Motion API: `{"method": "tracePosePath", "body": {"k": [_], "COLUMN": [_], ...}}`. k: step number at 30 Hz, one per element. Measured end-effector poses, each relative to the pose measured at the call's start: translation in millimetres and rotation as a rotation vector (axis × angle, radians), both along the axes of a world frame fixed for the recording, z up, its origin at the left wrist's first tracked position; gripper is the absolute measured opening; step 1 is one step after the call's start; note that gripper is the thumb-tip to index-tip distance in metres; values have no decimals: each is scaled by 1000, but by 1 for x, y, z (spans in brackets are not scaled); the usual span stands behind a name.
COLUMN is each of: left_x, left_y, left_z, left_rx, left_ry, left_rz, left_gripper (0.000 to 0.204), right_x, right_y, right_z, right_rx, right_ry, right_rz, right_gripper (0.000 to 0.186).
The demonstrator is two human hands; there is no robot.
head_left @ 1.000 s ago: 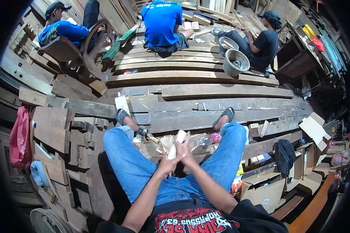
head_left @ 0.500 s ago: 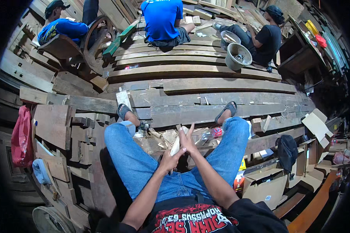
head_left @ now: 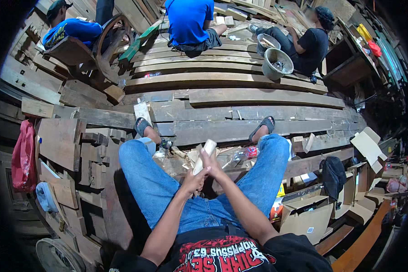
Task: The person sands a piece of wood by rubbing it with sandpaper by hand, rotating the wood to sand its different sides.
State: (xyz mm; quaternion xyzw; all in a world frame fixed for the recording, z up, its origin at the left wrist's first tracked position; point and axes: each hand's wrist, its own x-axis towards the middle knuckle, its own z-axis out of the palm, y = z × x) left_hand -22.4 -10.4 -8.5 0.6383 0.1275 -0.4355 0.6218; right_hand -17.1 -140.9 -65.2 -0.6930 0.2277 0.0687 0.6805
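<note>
Red bag (head_left: 24, 156): is hanging at the frame's left, hiding its contents.
Left hand (head_left: 192, 182): its fingers are clamping on the lower end of the pale wooden piece (head_left: 208, 146).
Wooden piece's place: it is slanting upward near the frame's centre.
Right hand (head_left: 210, 164): its fingers are wrapping round the upper part.
Rear bucket (head_left: 260, 50), upper right: is holding pale wood.
Front bucket (head_left: 270, 72), just beside: is holding loose scraps.
Cardboard box (head_left: 299, 223), lower right: is gaping, its dark contents staying unclear.

a red-printed black shirt (head_left: 224, 247) tops blue jeans (head_left: 152, 179) and dark sandals (head_left: 268, 122).
</note>
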Motion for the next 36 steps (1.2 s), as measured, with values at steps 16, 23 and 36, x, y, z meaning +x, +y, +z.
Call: {"method": "tracePosePath", "body": {"k": [16,23,36], "left_x": [4,-3,9], "left_y": [11,10,-5], "left_z": [-6,-3,0], "left_rx": [-52,-77,-2], "left_ry": [105,38,-35], "left_rz": [188,48,71], "left_gripper": [45,44,47], "right_x": [-17,3,-30], "right_y": [29,-6,22], "right_z": [-11,14,-30], "right_rx": [-196,-103,-40], "right_ry": [-151,49,-126], "right_rz": [40,22,30], "right_gripper": [65,77,62]}}
